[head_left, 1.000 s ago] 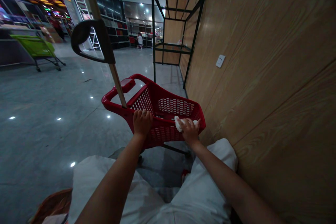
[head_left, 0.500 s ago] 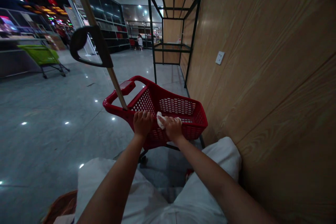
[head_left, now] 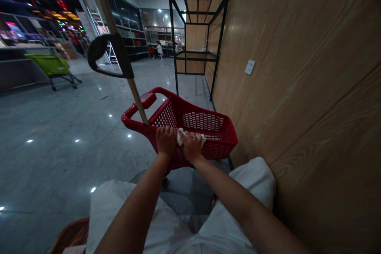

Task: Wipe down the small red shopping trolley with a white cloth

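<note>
Right hand (head_left: 192, 145): fingers bent over a white cloth (head_left: 179, 137), pressing it to the near rim of the cart; palm down, forearm slanting in from the lower right. Cloth: soft, crumpled, its edges showing on both sides of the hand.

Left hand (head_left: 166, 139): just beside the right, fingers curled over the same rim and gripping it; back of the hand up, forearm rising from the lower left.

Cart (head_left: 220, 150): red, smooth, glossy; tapered basket with walls pierced by rows of small holes, rounded loop handle at the left end. Stands on the floor before the person's knees, basket end near the wall.

Pole (head_left: 102, 0): long, straight, tan, slanted, lower end at the cart's rim; bears a black loop grip (head_left: 127, 61).

Trousers (head_left: 127, 206): pale, loosely creased fabric, knees apart.

Wall (head_left: 297, 67): wood-grain panels with seams; white rectangular socket (head_left: 250, 67).

Rack (head_left: 195, 59): dark, slim-barred, box-shaped, against the wall.

Floor (head_left: 98, 127): grey, polished, spotted with reflected lights.

Second cart (head_left: 49, 63): green, farther left.
</note>
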### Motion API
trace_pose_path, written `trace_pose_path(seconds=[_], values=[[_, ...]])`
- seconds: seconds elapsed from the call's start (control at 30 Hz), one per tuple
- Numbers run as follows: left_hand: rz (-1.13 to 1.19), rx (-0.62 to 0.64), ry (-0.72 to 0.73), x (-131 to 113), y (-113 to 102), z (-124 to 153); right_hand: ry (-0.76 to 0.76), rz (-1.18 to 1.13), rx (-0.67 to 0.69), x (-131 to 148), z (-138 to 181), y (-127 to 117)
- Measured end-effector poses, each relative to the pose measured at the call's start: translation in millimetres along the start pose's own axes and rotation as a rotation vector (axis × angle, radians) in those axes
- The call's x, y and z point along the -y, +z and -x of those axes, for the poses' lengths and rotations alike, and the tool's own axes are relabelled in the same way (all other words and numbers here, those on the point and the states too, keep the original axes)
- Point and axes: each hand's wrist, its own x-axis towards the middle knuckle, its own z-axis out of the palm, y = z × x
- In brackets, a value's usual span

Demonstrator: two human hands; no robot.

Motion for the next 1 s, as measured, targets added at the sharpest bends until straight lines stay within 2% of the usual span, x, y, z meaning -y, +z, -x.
trace_pose_path(seconds=[0.1,0.23,0.3,0.37,0.47,0.67,0.73,0.83,0.9,1.0], values=[[-0.009,0.006,0.041,6,-1,0,-0.049,-0.002,0.015,1,-3,-2],[0.018,0.01,0.059,11,-1,1,-0.147,0.062,0.037,-57,22,-8],[0.053,0.004,0.034,10,0,2,-0.123,0.114,0.015,-89,40,-12],[0.091,-0.002,0.008,7,1,2,-0.081,0.151,-0.021,-109,52,-13],[0.102,-0.014,-0.021,1,1,1,0.0,0.134,-0.065,-102,53,-9],[0.027,-0.023,-0.005,-3,-1,0,0.02,-0.012,-0.07,-13,11,8],[0.009,-0.018,0.014,-1,-2,1,0.01,-0.03,-0.074,3,2,10],[-0.02,-0.009,0.052,3,-2,2,-0.1,-0.029,-0.059,-11,7,8],[-0.033,-0.013,0.062,5,-1,2,-0.153,-0.005,-0.056,-41,22,5],[-0.026,-0.034,0.049,4,0,2,-0.129,0.048,-0.08,-89,48,-1]])
